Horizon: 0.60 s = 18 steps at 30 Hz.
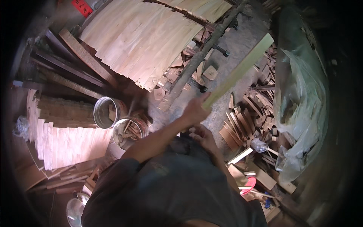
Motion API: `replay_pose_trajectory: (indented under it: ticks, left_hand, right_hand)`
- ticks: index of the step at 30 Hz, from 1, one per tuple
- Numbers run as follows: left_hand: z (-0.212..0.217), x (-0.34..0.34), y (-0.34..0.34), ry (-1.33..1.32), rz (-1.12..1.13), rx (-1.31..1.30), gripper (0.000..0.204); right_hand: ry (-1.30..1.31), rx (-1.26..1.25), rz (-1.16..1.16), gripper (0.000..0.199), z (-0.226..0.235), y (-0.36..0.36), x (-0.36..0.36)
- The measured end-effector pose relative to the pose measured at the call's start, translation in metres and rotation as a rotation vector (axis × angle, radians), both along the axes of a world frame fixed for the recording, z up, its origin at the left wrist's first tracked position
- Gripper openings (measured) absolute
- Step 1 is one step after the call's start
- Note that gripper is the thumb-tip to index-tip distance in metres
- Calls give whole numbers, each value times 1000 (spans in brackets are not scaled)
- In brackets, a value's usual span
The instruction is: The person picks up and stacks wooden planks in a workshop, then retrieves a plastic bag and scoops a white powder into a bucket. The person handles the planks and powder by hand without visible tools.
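Observation:
A long, pale wooden board (242,72) slants up and to the right in front of me. My left hand (194,109) is closed on its near end, with the index finger lying along the wood. Close to my waist, just below it, is my right hand (204,137), its fingers curled in. Whatever those fingers hold, if anything, is hidden. The board's far end hangs over the grey floor (245,36), near a heap of wood offcuts (261,106).
A large panel of pale boards (143,38) lies ahead left beside a metal bar with clamps (200,56). Two buckets (107,112) and stacked boards (79,145) stand at left. Clear plastic sheeting (302,109) hangs at right; a red bowl (248,185) lies lower right.

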<state>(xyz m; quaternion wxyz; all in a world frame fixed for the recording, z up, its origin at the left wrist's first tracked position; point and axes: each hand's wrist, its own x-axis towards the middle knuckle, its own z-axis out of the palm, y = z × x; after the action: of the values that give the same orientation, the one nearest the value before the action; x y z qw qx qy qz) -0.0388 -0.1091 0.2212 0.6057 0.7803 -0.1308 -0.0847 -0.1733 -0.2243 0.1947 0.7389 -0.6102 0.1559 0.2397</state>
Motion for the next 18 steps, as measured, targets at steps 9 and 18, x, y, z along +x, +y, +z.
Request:
replay_pose_trajectory:
  ticks: [9, 18]
  left_hand:
    - [0, 119, 65, 311, 236, 458, 59]
    - [-73, 204, 107, 341, 144, 667, 70]
  right_hand:
    - [-22, -83, -207, 40, -11, -186, 157]
    - [110, -188, -216, 29, 5, -205, 285]
